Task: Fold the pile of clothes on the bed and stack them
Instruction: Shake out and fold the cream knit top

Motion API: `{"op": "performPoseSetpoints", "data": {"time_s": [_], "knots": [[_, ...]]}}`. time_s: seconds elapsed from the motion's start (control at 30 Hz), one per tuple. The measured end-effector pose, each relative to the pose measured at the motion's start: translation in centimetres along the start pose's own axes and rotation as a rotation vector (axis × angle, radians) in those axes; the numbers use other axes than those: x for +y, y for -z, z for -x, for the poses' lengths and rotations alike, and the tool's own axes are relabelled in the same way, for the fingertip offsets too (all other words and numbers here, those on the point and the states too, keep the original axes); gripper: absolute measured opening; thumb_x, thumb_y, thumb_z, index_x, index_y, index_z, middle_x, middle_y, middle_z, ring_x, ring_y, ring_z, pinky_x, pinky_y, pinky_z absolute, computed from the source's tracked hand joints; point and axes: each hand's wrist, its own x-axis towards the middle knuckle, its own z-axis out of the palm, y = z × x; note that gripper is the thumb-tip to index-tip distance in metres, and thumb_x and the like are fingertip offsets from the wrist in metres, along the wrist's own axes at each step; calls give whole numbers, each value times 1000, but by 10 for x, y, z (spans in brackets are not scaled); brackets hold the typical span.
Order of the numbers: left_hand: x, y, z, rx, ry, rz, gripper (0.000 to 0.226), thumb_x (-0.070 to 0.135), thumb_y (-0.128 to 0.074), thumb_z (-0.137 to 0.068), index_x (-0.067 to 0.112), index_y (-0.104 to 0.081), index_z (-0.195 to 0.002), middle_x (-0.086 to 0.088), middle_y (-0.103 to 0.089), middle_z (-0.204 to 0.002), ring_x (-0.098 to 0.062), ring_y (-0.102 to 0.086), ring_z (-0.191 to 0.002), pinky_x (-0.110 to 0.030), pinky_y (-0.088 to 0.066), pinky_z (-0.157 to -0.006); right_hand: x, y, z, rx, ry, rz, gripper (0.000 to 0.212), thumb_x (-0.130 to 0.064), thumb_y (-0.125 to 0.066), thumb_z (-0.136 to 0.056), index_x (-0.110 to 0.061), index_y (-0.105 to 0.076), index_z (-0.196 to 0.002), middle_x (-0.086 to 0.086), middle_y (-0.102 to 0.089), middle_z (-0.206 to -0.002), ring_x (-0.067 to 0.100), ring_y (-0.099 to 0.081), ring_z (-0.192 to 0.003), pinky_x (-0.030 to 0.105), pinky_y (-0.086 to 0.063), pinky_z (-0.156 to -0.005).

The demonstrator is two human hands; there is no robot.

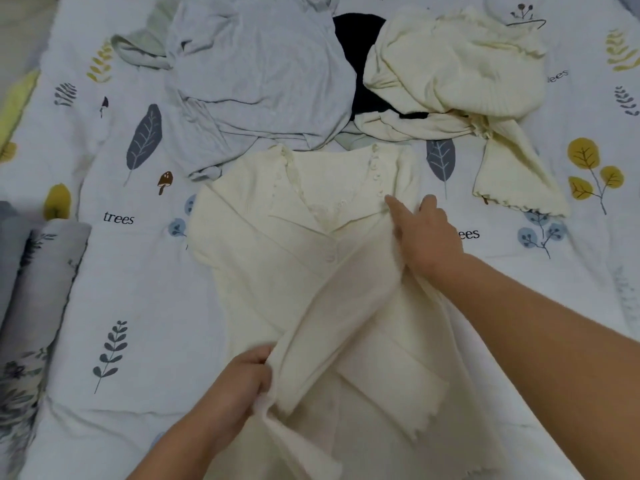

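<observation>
A cream button-front cardigan [277, 237] lies spread on the bed in front of me, collar away from me. Its right sleeve is drawn diagonally across the body. My left hand [239, 382] grips the cuff end of that sleeve near the lower left of the garment. My right hand [426, 230] rests at the right shoulder with fingers extended, pressing the fabric down. Behind the cardigan lies a loose pile: a light grey top [263, 71], a black garment [360, 57] mostly hidden, and a crumpled cream ribbed knit [460, 74].
The bed sheet [138, 289] is white with leaf, mushroom and "trees" prints. A rolled grey floral quilt [31, 289] lies along the left edge. A pale green garment [145, 46] peeks out beside the grey top.
</observation>
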Motion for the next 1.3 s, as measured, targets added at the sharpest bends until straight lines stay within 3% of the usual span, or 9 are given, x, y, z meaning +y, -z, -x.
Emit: {"op": "performPoseSetpoints", "data": {"time_s": [0.17,0.3,0.57,0.73,0.87,0.97,1.1,1.23,1.3], "knots": [[-4,1,-4,363,-145,-755,35,52,-60,-80,21,-44,-82,7,-56,-80,-10,-55,-73,-26,-37,-62,5,7,-33,103,-65,-220,25,-17,-42,-96,-6,-44,-119,20,-47,-113,34,-51,-97,34,-35,-71],[-16,0,1,587,-316,-1129,59,33,-75,-60,12,-46,-107,-3,-43,-94,-30,-55,-84,-32,-39,-62,-2,7,-30,200,-208,-659,48,-10,-43,-94,-13,-29,-140,14,-52,-123,32,-52,-109,37,-39,-85],[-22,-6,4,485,-596,-1425,55,26,-91,-22,8,-63,-65,-12,-58,-66,-31,-57,-52,-33,-42,-36,-5,-28,11,157,-309,-486,40,-13,-51,-88,-9,-44,-127,18,-45,-123,35,-39,-116,39,-36,-88],[3,3,6,480,-374,-1077,27,19,-60,-83,22,-37,-69,5,-46,-62,-18,-50,-60,-27,-33,-55,-8,-33,13,106,-400,-690,57,-24,-59,-86,-11,-32,-134,8,-55,-104,29,-53,-101,32,-35,-75],[13,22,16,13,-251,-8,23,3,-43,-94,7,-62,-82,-8,-65,-72,-17,-58,-63,-25,-46,-57,-3,-27,2,93,-421,-775,48,-16,-62,-81,-10,-41,-124,0,-53,-95,20,-49,-87,28,-34,-75],[6,32,12,-223,-125,226,30,3,-45,-89,11,-66,-108,-17,-69,-104,-29,-66,-93,-37,-53,-79,2,-22,-4,156,-402,-705,33,-7,-56,-78,-10,-51,-111,4,-54,-93,22,-49,-84,27,-34,-71],[-12,39,1,-138,-134,-256,11,-5,-50,-89,0,-58,-95,-11,-61,-84,-16,-54,-80,-30,-39,-76,26,-7,-9,371,-514,-609,27,-5,-51,-80,-13,-51,-106,8,-54,-85,28,-49,-76,30,-33,-64],[-22,31,-8,72,-167,-795,26,7,-50,-90,22,-40,-71,5,-41,-64,2,-42,-54,-13,-32,-55,41,-12,-6,-24,-531,-190,34,-10,-44,-89,-10,-44,-123,20,-47,-123,35,-43,-113,41,-35,-90],[-20,20,-5,251,-216,-1048,29,27,-49,-93,30,-32,-70,6,-46,-68,-3,-45,-65,-18,-34,-61,36,-13,-8,69,-506,-134,40,-11,-43,-90,-12,-41,-130,20,-40,-130,35,-36,-120,44,-29,-97]]}}
